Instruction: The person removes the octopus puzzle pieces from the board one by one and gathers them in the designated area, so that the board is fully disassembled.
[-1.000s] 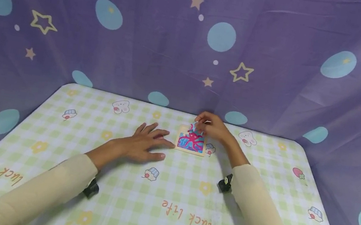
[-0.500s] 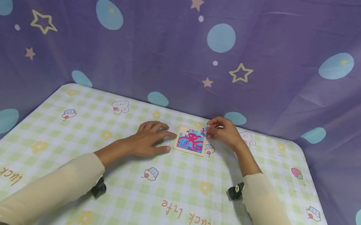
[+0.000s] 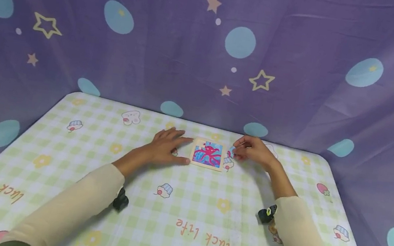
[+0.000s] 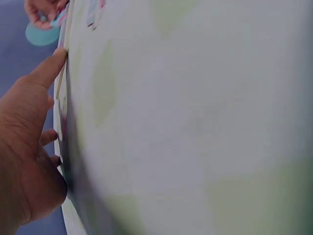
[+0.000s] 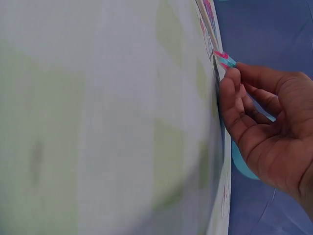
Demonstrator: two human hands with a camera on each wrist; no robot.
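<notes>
A small square puzzle tray (image 3: 205, 167) with a pale wooden rim lies flat toward the back of the table, filled mostly with a picture of a pink octopus on blue. Bare pale wood shows at its upper left corner. My left hand (image 3: 162, 147) is spread at the tray's left side, thumb and index fingertip at the rim. Just right of the tray, my right hand (image 3: 256, 152) pinches a blue and pink puzzle piece (image 5: 225, 59) between thumb and fingers. The left wrist view shows the left index finger (image 4: 49, 68) stretched to the tray's edge.
A tablecloth (image 3: 192, 203) in green and white check, printed with cupcakes, flowers and lettering, covers the table. A purple curtain (image 3: 177, 52) with stars and blue dots hangs close behind the table's back edge. Dark wrist cameras (image 3: 120, 201) sit below both sleeves.
My right hand has drawn the puzzle piece away from the tray's upper right, rightward and a little toward me. The left hand has shifted slightly, its thumb now at the tray's lower left corner.
</notes>
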